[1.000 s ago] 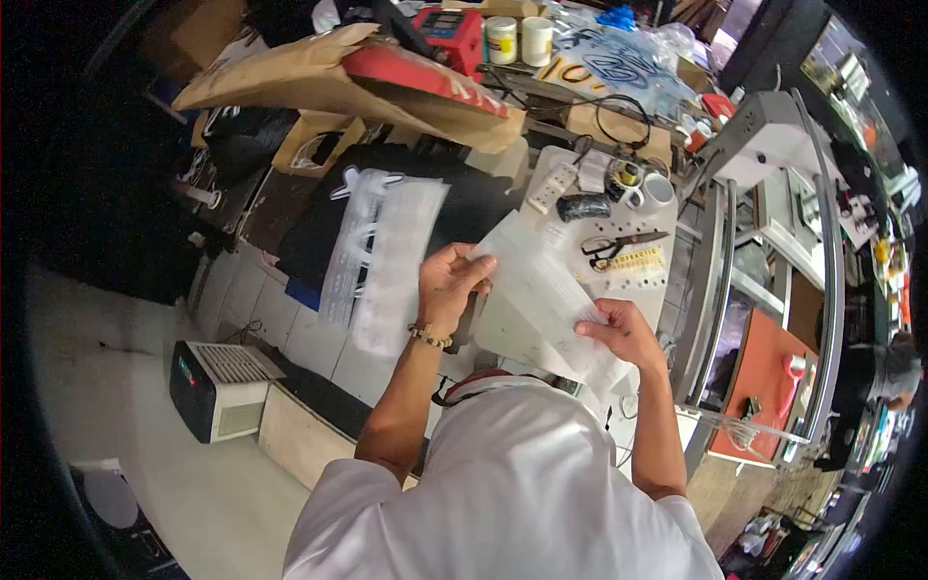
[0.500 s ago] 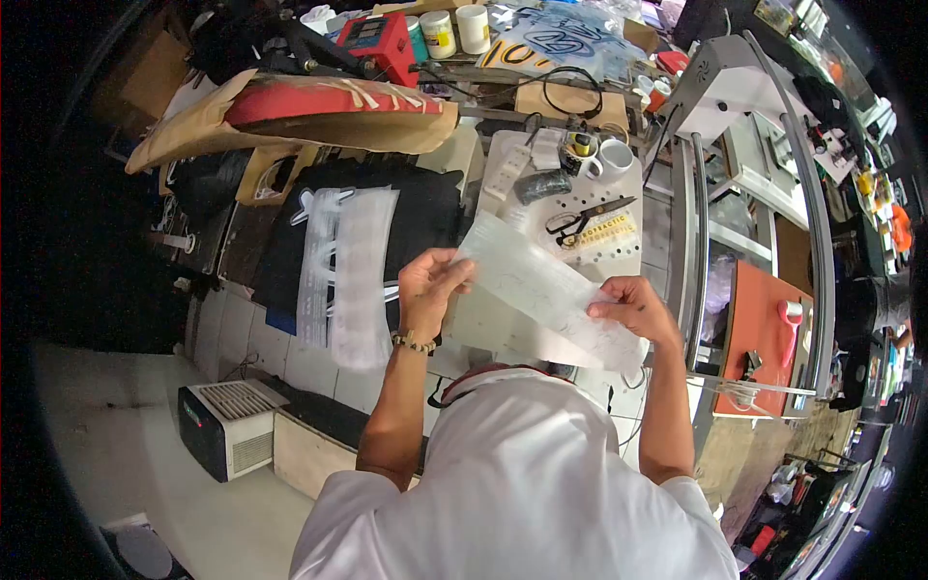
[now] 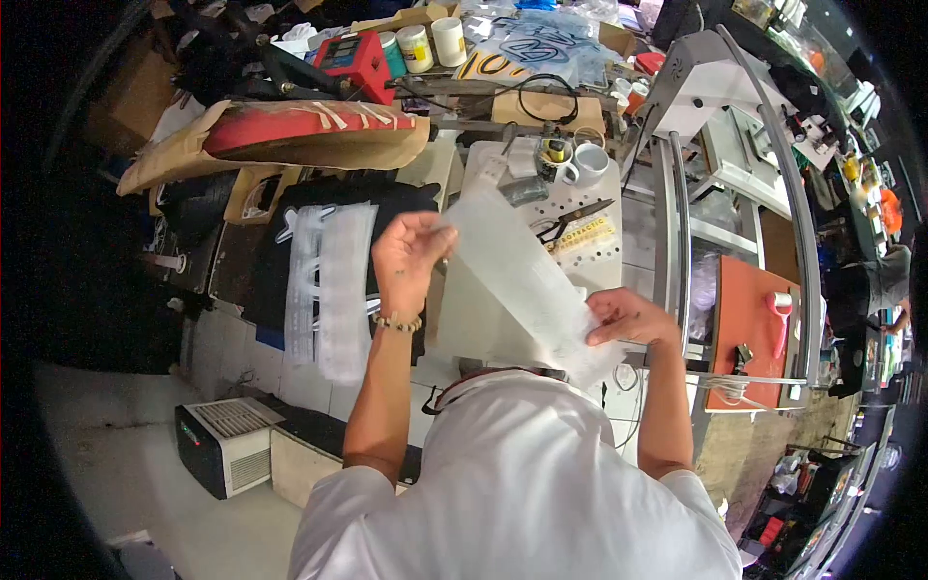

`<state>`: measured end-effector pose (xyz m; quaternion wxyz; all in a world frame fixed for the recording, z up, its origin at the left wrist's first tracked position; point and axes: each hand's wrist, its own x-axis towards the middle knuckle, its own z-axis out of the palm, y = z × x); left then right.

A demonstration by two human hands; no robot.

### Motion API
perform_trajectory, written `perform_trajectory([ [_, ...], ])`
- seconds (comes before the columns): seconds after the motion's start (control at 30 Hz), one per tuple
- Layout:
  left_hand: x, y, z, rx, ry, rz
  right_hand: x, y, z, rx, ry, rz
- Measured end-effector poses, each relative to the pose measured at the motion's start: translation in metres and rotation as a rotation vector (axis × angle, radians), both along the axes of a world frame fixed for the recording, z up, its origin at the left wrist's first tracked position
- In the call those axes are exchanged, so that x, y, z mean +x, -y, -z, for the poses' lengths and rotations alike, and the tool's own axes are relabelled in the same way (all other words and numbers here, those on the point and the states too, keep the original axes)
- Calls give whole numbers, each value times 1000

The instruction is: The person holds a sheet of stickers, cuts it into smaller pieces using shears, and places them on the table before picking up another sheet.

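Observation:
A long translucent sheet (image 3: 517,271) hangs slanted in front of me, held at both ends. My left hand (image 3: 410,259) pinches its upper left edge between thumb and fingers. At its lower right end, my right hand (image 3: 626,317) grips the sheet the same way. Under and behind it stands a pale worktable (image 3: 474,324) with black scissors (image 3: 577,218) and a strip of yellow lettering (image 3: 590,233). To the left, strips of translucent film (image 3: 345,290) lie over black fabric (image 3: 411,198) with white-outlined lettering.
White mugs (image 3: 590,164) stand at the worktable's back. A red control box (image 3: 356,66) and a brown-wrapped red panel (image 3: 290,130) are at the back left. Metal rails (image 3: 679,232) rise on the right, beside an orange board (image 3: 744,329). A boxy appliance (image 3: 227,445) sits lower left.
My left hand has risen and moved slightly left, so the sheet slants more steeply. My right hand still grips the lower end. The whole view has shifted a little.

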<state>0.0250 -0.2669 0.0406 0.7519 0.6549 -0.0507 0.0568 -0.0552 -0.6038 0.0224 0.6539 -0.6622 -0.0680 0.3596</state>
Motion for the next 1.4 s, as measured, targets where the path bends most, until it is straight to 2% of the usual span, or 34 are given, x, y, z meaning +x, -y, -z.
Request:
perform_trajectory([
  [0.07,15,9,-14,-40,82,31,-1,-17,-2,26,15,-56],
  [0.13,15,30,-45,-169,97,54,0,-33,11,198,64,41],
  [0.27,13,55,-40,-251,-5,160,2,-48,9,282,102,70],
  [0.33,11,54,-22,-38,-131,260,0,-54,15,163,195,72],
  [0.37,10,56,-18,73,-118,203,-3,-55,6,148,194,87],
  [0.4,9,59,-21,68,-111,213,0,-56,4,141,201,96],
  [0.47,8,62,-33,138,-131,335,9,-54,2,333,294,243],
  [0.5,8,62,-37,133,-124,344,13,-54,-13,351,262,360],
  [0.53,9,63,-41,259,-97,362,22,-57,-22,346,269,366],
  [0.57,9,62,-45,386,-67,377,34,-61,-31,465,267,518],
  [0.6,9,62,-50,383,-58,382,42,-62,-39,587,263,666],
  [0.77,9,53,-82,682,86,430,53,-52,-67,408,368,659],
  [0.83,11,50,-86,695,98,436,52,-52,-68,340,380,635],
  [0.9,13,46,-87,709,112,441,49,-54,-72,256,396,715],
  [1.2,21,44,-74,672,29,485,46,-56,-44,302,405,877],
  [1.4,24,49,-73,655,57,504,43,-50,-36,305,399,854],
])
